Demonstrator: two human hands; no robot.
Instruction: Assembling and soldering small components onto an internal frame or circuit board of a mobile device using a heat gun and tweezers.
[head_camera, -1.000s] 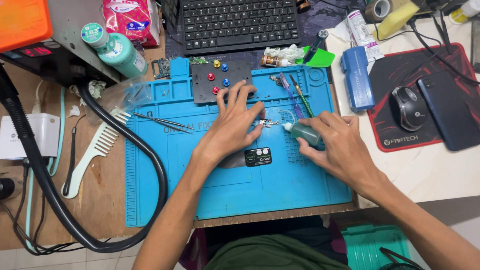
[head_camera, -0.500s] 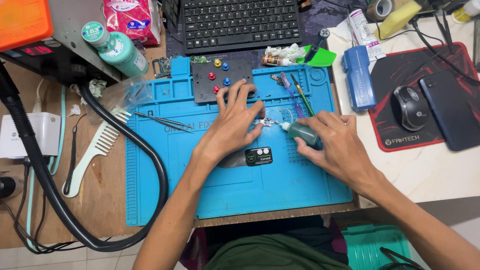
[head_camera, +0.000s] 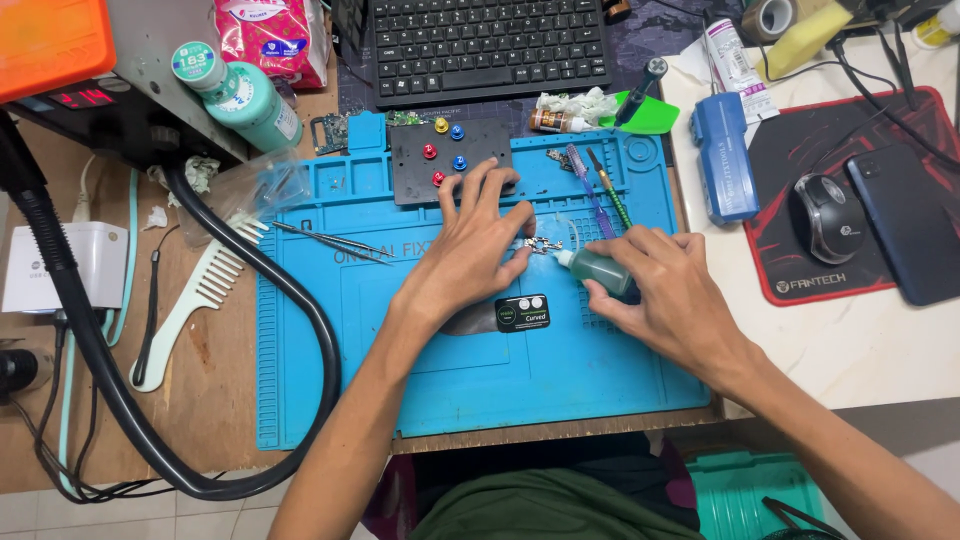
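The right hand (head_camera: 680, 300) grasps a small green bottle (head_camera: 600, 270), its nozzle pointing at a tiny metal part (head_camera: 543, 244) pinched by the left hand (head_camera: 470, 255) fingers over the blue mat (head_camera: 480, 390). I judge the liquid is being applied now; no drop is visible.

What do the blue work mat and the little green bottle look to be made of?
Blue work mat: probably silicone or soft rubber, matte, with moulded ridges and compartments. Small green bottle, held in the right hand: likely translucent plastic with a pale nozzle tip; its surface shows a soft sheen.
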